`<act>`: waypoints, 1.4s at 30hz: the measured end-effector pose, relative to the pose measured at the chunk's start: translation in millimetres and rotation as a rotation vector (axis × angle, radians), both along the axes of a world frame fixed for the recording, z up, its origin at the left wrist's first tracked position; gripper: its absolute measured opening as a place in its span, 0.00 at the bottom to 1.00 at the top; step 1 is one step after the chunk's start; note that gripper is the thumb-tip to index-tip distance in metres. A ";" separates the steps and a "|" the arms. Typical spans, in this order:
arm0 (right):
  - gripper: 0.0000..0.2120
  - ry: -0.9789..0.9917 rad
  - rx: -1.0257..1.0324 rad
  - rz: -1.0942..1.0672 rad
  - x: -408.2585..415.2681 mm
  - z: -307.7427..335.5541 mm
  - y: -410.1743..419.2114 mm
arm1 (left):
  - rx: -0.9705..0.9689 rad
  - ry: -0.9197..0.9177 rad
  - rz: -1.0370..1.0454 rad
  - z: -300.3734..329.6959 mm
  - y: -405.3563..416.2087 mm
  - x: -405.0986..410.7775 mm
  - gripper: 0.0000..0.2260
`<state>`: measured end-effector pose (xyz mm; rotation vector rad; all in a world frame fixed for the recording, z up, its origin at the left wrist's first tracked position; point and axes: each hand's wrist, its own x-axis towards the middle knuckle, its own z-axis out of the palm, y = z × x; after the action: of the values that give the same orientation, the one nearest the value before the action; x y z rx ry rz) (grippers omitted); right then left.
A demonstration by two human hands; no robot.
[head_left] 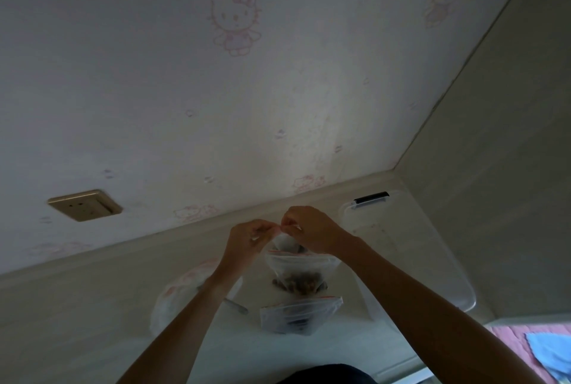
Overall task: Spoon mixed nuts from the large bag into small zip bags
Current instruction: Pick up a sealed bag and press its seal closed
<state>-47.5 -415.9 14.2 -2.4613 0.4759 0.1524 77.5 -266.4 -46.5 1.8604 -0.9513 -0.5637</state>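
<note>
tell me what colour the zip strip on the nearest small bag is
Red-orange, on the clear small bag, seen in the head view.

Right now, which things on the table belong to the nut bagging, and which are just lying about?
In the job: small zip bag with nuts, pinched at its top by left hand and right hand; filled zip bag; large bag; spoon.
Lying about: clear plastic lid; wall socket; pink cloth.

We reach both bare forearms forward from the near edge of the worktop, converging toward its far edge. Our left hand (247,237) is raised with its fingers curled into a pinch, thumb against fingertips. Our right hand (312,229) mirrors it, knuckles up, wrist bent slightly down. The two pinching grips meet, fingertips almost touching each other, above the worktop.
</note>
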 end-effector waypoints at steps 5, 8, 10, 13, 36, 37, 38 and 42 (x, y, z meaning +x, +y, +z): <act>0.11 -0.007 -0.033 0.019 -1.3 -0.3 3.3 | -0.002 -0.005 0.010 -1.6 0.7 -4.1 0.04; 0.11 -0.009 -0.047 0.020 -2.2 0.5 5.5 | 0.000 -0.001 0.011 -2.6 2.5 -4.6 0.07; 0.11 -0.020 -0.065 0.017 -3.7 1.4 6.5 | 0.007 -0.003 0.005 -2.7 3.6 -2.6 0.07; 0.11 -0.006 -0.113 0.049 -7.6 1.4 2.3 | 0.019 0.026 0.009 -2.2 4.4 1.0 0.05; 0.14 0.125 -0.197 0.017 -80.9 4.5 -36.7 | 0.070 0.028 -0.004 -1.8 10.2 3.6 0.02; 0.15 0.126 -0.198 0.014 -83.2 4.0 -36.8 | 0.073 0.035 -0.004 -0.9 10.0 3.2 0.01; 0.15 0.126 -0.189 0.007 -85.6 3.3 -37.1 | 0.077 0.038 -0.007 -0.2 9.7 2.5 0.01; 0.17 0.091 -0.139 -0.064 -93.0 -0.4 -38.7 | 0.078 0.029 -0.033 3.4 8.1 -1.1 0.02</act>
<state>-140.6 -454.6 13.8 -2.5795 0.6230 0.2116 76.3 -258.2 -43.1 1.9034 -0.9542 -0.6545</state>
